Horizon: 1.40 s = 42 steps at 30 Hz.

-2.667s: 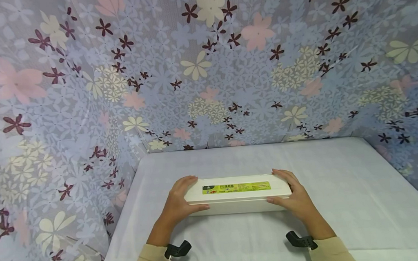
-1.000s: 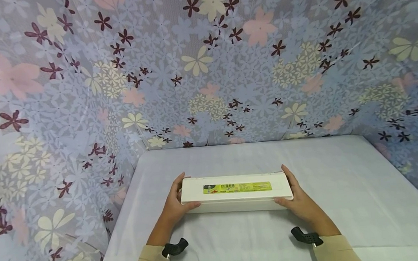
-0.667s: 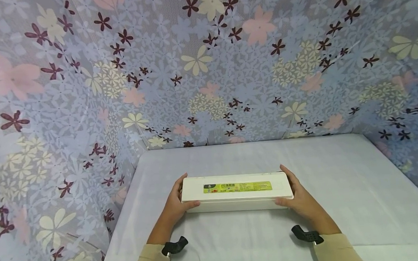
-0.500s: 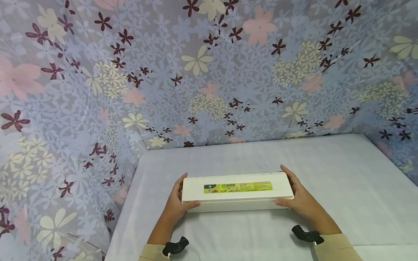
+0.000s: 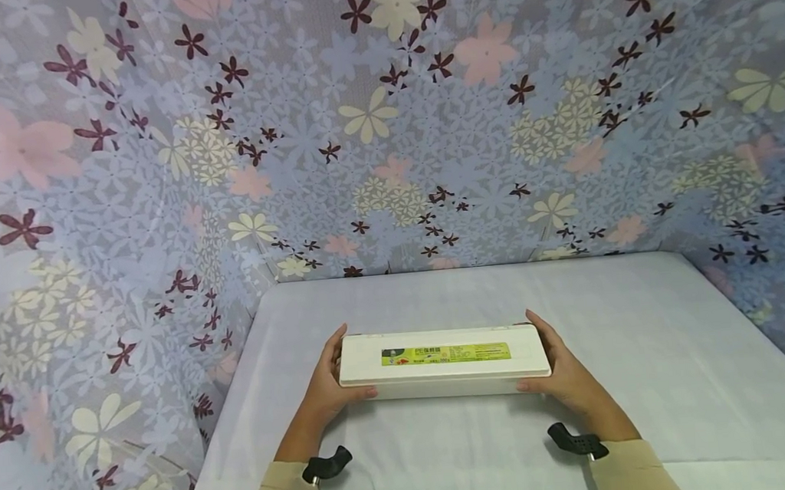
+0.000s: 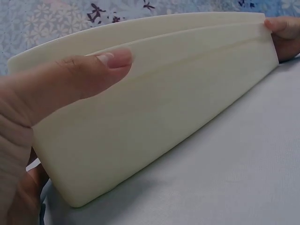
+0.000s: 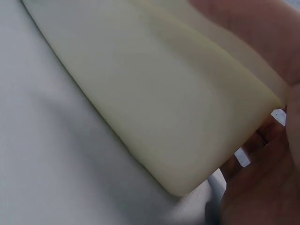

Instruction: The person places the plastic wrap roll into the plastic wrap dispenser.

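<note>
A long white cling film box [image 5: 441,339] with a yellow-green label [image 5: 446,354] lies crosswise before me, close over the white table. My left hand [image 5: 327,381] grips its left end, thumb along the front face just under the lid edge. At the other end my right hand [image 5: 559,362] holds it the same way, fingers behind the end and thumb on the front. In the left wrist view the lid [image 6: 154,29] runs as a strip above the front wall [image 6: 173,98]. The right wrist view shows the box's lower corner [image 7: 178,168] against that palm. What is inside is hidden.
The white cloth-covered table [image 5: 451,456] runs back to a floral curtain [image 5: 386,161] and has another curtain along its left side. A fold of cloth [image 5: 742,471] crosses the front right. Dark wrist mounts [image 5: 328,464] sit by both sleeves.
Over the last second the box stays nearly in place. Both thumbs have shifted from the lid's front edge down onto the front face. Earlier, the hands moved outward to the box's ends.
</note>
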Motion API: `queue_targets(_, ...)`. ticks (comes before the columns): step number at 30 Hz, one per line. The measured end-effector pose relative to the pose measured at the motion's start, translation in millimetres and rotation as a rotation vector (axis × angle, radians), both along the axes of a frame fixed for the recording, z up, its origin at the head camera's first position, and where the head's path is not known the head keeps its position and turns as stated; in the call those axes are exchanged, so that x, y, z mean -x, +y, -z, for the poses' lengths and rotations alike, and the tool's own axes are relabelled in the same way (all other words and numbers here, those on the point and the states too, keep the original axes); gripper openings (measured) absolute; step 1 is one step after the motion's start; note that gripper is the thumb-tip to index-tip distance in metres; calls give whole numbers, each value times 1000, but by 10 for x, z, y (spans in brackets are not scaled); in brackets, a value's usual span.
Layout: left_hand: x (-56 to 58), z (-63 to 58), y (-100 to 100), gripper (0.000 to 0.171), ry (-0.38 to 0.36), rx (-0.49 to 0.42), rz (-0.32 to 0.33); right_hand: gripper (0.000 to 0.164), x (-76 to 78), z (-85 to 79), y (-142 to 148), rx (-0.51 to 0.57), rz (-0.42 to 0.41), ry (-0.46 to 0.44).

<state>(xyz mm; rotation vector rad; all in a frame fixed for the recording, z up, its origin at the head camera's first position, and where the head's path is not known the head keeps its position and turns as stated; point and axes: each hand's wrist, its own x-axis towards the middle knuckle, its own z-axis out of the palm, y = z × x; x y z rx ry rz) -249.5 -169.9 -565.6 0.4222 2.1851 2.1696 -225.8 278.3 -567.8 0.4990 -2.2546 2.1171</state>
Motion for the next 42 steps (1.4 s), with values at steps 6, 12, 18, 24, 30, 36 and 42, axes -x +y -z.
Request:
queue_targets(6,-9,-9,1,130,7,-9,6,133,4,-2,22,-23,-1,0)
queue_targets(12,-20,-33,2,133,17,-11,9,132,9,-8,34,-8,-9,10)
queue_targets(18,-18,-23,-2,132,16,-3,-2,129,12,-2,41,8,-14,22)
queue_targets(24,-29,-29,4,132,17,-27,4,125,11,-10,85,14,-30,6)
queue_targets(30,-23,-34,2,132,19,-40,11,119,5,-22,136,71,-50,1)
queue_targets(36,-18,-28,-3,132,15,-31,2,115,-6,-34,138,88,-61,-2)
queue_targets(42,-16,-23,-5,130,35,-24,4,114,-8,-46,139,109,-71,-13)
